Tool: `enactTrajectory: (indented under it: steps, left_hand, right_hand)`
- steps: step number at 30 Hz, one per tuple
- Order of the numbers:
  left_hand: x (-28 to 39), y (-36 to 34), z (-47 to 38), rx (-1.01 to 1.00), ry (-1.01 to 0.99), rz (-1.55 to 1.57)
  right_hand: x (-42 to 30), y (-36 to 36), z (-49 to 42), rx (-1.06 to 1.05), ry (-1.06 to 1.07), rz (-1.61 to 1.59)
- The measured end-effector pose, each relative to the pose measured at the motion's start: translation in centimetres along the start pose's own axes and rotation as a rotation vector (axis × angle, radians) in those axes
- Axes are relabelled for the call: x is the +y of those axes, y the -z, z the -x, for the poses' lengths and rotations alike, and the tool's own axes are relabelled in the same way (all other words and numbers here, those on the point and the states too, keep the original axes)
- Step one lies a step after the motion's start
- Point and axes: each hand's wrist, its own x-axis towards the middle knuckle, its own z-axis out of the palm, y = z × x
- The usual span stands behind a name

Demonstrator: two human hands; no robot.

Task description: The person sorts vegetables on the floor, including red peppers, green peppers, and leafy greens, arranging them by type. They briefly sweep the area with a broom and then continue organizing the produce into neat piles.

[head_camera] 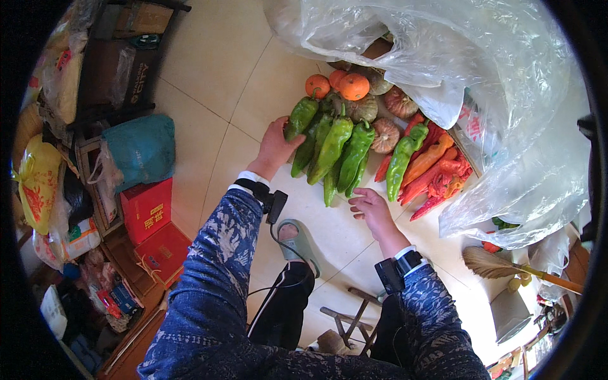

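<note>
My left hand [279, 146] is at the upper left of a row of long green peppers, its thumb and fingers around the lower end of one green pepper [302, 114]. Below the row and to its right, my right hand [373, 211] has its fingers spread and holds nothing. Other green peppers [332, 149] lie side by side on the tiled floor. One more green pepper [401, 161] lies across red peppers [420, 185] and an orange pepper [430, 159]. Above the row are orange round fruits [354, 86] and small ribbed pumpkins [385, 136].
Clear plastic sheeting [513, 95] spreads over the upper right. A broom [491, 263] lies at the right. A wooden folding stool [354, 318] stands near my legs. Along the left are a red box [148, 209], a teal bag [142, 152] and a black rack [111, 71].
</note>
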Motion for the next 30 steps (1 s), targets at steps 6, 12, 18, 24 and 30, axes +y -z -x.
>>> enactTrajectory:
  steps: [6, 12, 18, 24, 30]
  left_hand:
    - [1.9, 0.2, -0.1, -0.092, 0.06, -0.206]
    - [5.2, 2.7, 2.4, -0.094, 0.14, 0.011]
    - [8.7, 2.9, 4.4, -0.13, 0.023, 0.175]
    - [10.8, 1.2, 5.5, -0.093, -0.183, 0.054]
    - [11.8, -1.2, 7.5, -0.143, -0.164, -0.14]
  right_hand:
    - [-0.4, -0.5, -0.1, -0.027, -0.03, 0.011]
    - [1.0, 0.3, 0.6, -0.032, -0.068, 0.05]
    - [2.3, 0.5, 1.3, -0.04, -0.106, 0.037]
    - [2.2, 0.4, 1.7, -0.034, -0.097, 0.041]
    - [1.2, 0.4, 1.7, -0.012, -0.061, 0.046]
